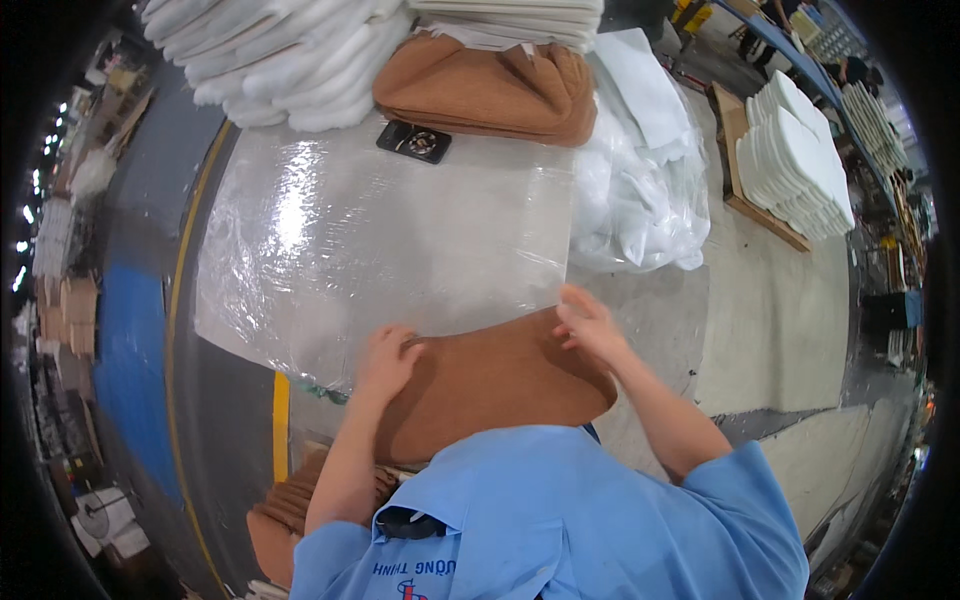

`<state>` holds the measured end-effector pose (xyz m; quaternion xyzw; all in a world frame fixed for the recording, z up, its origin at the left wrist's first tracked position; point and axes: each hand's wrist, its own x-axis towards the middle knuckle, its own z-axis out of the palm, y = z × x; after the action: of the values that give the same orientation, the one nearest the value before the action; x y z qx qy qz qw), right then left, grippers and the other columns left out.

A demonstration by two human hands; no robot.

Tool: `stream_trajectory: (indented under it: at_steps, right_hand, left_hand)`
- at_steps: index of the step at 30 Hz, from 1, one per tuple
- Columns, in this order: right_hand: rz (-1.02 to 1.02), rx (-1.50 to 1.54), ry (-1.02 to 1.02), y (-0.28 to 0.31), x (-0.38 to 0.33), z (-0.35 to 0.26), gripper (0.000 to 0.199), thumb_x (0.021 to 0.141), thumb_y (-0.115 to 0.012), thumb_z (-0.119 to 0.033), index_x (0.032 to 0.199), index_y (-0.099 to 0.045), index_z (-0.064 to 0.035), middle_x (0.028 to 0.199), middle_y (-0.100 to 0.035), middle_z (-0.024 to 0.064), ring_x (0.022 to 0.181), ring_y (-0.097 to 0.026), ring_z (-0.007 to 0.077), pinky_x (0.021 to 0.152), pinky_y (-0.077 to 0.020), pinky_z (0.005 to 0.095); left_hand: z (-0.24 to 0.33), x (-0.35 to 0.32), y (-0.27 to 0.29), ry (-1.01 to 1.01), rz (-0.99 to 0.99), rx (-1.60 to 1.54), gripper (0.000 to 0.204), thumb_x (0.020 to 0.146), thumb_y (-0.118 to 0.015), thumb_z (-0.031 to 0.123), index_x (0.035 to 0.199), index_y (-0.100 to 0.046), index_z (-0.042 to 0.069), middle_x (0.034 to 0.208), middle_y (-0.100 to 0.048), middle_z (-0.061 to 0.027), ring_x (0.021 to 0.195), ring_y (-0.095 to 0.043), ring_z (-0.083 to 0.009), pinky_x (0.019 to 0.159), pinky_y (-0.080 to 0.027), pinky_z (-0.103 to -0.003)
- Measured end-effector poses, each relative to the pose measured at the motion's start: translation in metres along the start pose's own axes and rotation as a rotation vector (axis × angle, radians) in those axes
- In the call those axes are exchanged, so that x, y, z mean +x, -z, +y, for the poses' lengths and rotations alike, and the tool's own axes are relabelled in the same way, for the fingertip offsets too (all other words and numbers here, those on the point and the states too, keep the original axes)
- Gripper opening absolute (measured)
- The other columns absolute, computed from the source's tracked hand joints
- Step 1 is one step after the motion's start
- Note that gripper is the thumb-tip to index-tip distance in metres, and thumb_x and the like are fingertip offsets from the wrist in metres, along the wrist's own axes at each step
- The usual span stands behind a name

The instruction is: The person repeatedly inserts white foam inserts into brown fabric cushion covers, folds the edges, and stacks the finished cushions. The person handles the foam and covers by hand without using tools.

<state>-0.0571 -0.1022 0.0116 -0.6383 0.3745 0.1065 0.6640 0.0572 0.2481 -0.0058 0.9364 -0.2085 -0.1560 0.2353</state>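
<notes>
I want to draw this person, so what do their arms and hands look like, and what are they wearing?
Both arms are bare below short light-blue sleeves of a collared work shirt with small red and blue lettering near the collar. The left hand and right hand are bare: no gloves, watch or rings show.

Counted at a worktable: 2 hands, left hand (385, 362) and right hand (588, 325); 1 clear plastic bag (380, 235); 1 brown cushion cover (495, 385) partly inside it; 1 more folded brown cover (490, 90) at the far edge; 1 small black device (413, 141); approx. 3 stacks of white pads (795, 160), exact no. unclear.
</notes>
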Motion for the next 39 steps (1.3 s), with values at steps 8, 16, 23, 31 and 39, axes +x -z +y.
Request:
stream_trajectory:
  at_steps: [8,16,23,31,39]
  right_hand:
    - [-0.013,-0.073,0.643,0.045,-0.093,0.068,0.039,0.109,-0.049,-0.024,0.111,-0.075,0.0045,0.118,-0.075,0.0170,0.113,-0.068,0.0288,0.104,-0.0494,0.0405]
    - [0.052,0.147,0.747,0.024,-0.044,0.057,0.054,0.110,-0.045,-0.033,0.092,-0.073,0.0088,0.098,-0.077,0.0190,0.098,-0.071,0.0260,0.093,-0.0524,0.0361]
    - [-0.016,0.004,0.692,0.035,-0.032,0.046,0.053,0.106,-0.054,-0.041,0.098,-0.074,0.0068,0.101,-0.076,0.0159,0.096,-0.070,0.0223,0.090,-0.0522,0.0340]
    - [-0.469,-1.127,0.966,-0.023,-0.075,-0.079,0.071,0.083,-0.081,-0.047,0.127,-0.061,0.0051,0.112,-0.073,0.0239,0.106,-0.070,0.0413,0.095,-0.0543,0.0485]
    - [-0.489,-1.258,0.760,-0.091,-0.077,-0.113,0.061,0.078,-0.086,-0.045,0.117,-0.068,-0.0027,0.103,-0.074,0.0249,0.101,-0.071,0.0430,0.089,-0.0554,0.0497]
  left_hand:
    - [-0.004,-0.129,0.018,0.131,0.204,-0.656,0.035,0.110,-0.051,0.021,0.109,-0.076,-0.003,0.115,-0.077,-0.0138,0.117,-0.069,-0.0235,0.122,-0.037,-0.043]
    - [-0.011,-0.085,0.028,0.259,0.536,-0.976,0.064,0.114,-0.041,0.039,0.079,-0.072,-0.005,0.085,-0.077,-0.0154,0.084,-0.071,-0.0223,0.086,-0.054,-0.034]
    - [-0.014,-0.067,0.019,0.294,0.804,-1.026,0.066,0.114,-0.040,0.042,0.071,-0.065,-0.002,0.071,-0.071,-0.0139,0.069,-0.069,-0.0225,0.074,-0.055,-0.035]
    - [-0.015,-0.052,0.020,0.350,0.897,-1.046,0.067,0.114,-0.038,0.043,0.071,-0.066,-0.001,0.069,-0.070,-0.0123,0.066,-0.067,-0.0199,0.071,-0.055,-0.034]
    - [-0.020,-0.031,0.023,0.469,1.203,-0.730,0.059,0.112,-0.040,0.043,0.101,-0.071,-0.006,0.107,-0.071,-0.0209,0.104,-0.066,-0.0303,0.095,-0.049,-0.042]
